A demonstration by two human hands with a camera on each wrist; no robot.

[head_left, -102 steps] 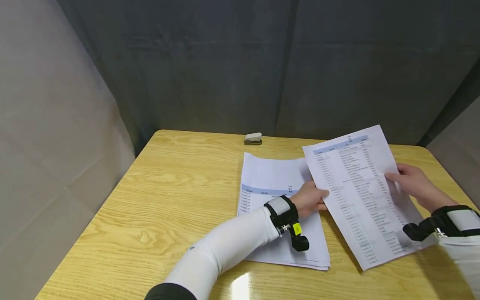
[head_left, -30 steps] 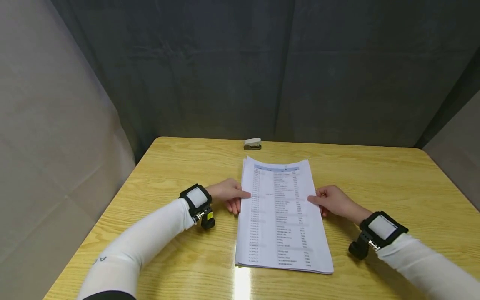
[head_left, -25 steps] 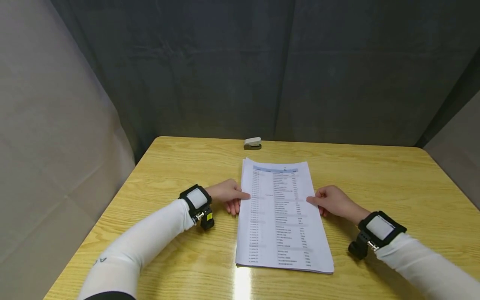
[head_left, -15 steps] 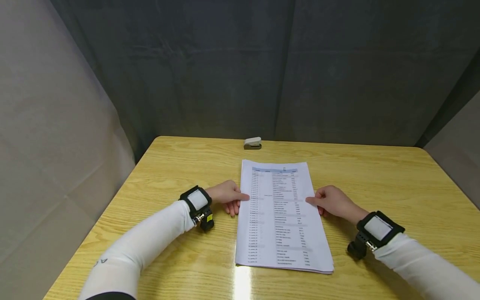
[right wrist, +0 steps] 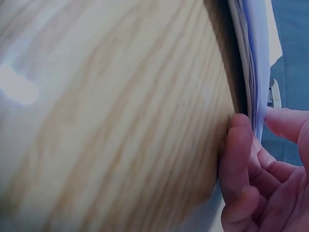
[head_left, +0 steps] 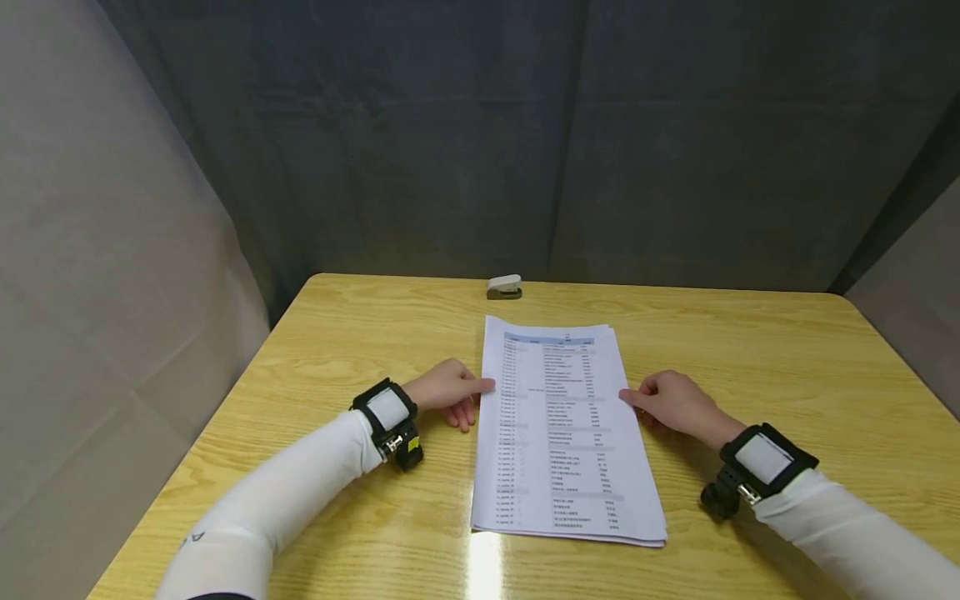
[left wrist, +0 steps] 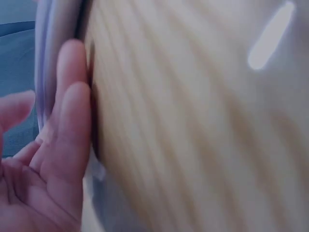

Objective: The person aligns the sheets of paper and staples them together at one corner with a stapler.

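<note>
Both hands eased back slightly, left hand (head_left: 448, 392) and right hand (head_left: 672, 402) relaxed, fingertips touching paper stack (head_left: 564, 433) edges

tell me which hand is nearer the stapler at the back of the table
Left. The left hand sits at the paper stack's left edge, below and slightly left of the stapler; the right hand is at the stack's right edge, farther off.

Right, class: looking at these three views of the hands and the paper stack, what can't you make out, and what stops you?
- Print on the paper stack: head view, too small to read.
- Stapler: head view, small and far; right wrist view shows only a sliver.
- Left hand: left wrist view blurred, contact with the stack's edge unclear.
- Right hand: fingertips hidden under the hand in the head view.
</note>
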